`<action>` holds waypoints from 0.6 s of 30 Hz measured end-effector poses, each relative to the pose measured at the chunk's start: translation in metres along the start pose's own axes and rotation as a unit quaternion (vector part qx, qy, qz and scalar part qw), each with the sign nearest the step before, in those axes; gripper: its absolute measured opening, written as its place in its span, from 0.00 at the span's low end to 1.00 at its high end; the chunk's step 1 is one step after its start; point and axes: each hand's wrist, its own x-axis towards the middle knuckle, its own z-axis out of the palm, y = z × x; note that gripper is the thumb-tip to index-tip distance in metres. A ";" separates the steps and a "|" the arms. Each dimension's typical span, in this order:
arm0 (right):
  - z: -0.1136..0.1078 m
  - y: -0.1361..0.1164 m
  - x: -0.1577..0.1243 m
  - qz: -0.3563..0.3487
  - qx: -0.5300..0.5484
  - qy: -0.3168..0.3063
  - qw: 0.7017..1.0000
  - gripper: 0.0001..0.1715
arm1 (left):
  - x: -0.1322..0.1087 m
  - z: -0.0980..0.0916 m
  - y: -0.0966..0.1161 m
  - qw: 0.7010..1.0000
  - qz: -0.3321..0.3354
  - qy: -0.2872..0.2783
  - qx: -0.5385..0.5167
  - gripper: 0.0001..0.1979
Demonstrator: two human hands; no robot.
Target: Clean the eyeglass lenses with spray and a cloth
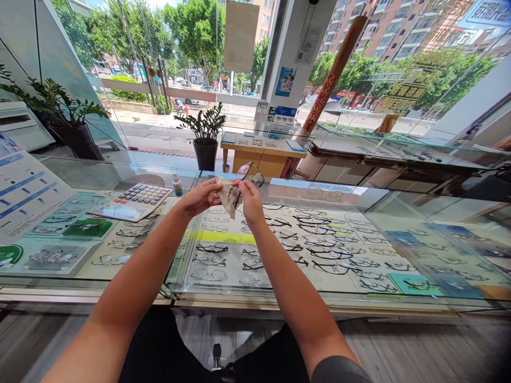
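Note:
Over the glass display counter, my left hand [203,197] is closed on a crumpled beige cloth [229,198], which hangs between my two hands. My right hand [251,201] pinches a pair of dark-framed eyeglasses [244,170], with one lens sticking up above the fingers. The cloth touches the lower part of the eyeglasses, and the fingers partly hide both. Just left of my left hand, a small bottle [177,184] stands upright on the counter.
A calculator [147,193] lies on the glass counter [223,292] at the left. Many eyeglasses [325,239] sit inside the case. A printed board [30,186] stands at the far left, and a potted plant [205,138] stands beyond the counter.

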 end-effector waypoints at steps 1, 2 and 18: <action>0.000 0.000 0.000 -0.001 0.000 -0.001 1.000 0.24 | -0.001 0.001 0.001 1.000 0.001 -0.006 -0.002 0.15; -0.001 0.001 0.000 -0.001 0.000 -0.003 1.000 0.24 | -0.002 0.002 0.001 1.000 0.001 -0.011 -0.003 0.15; 0.005 -0.002 -0.004 0.026 0.034 -0.027 0.999 0.31 | -0.002 0.018 -0.004 0.998 0.063 0.005 0.007 0.25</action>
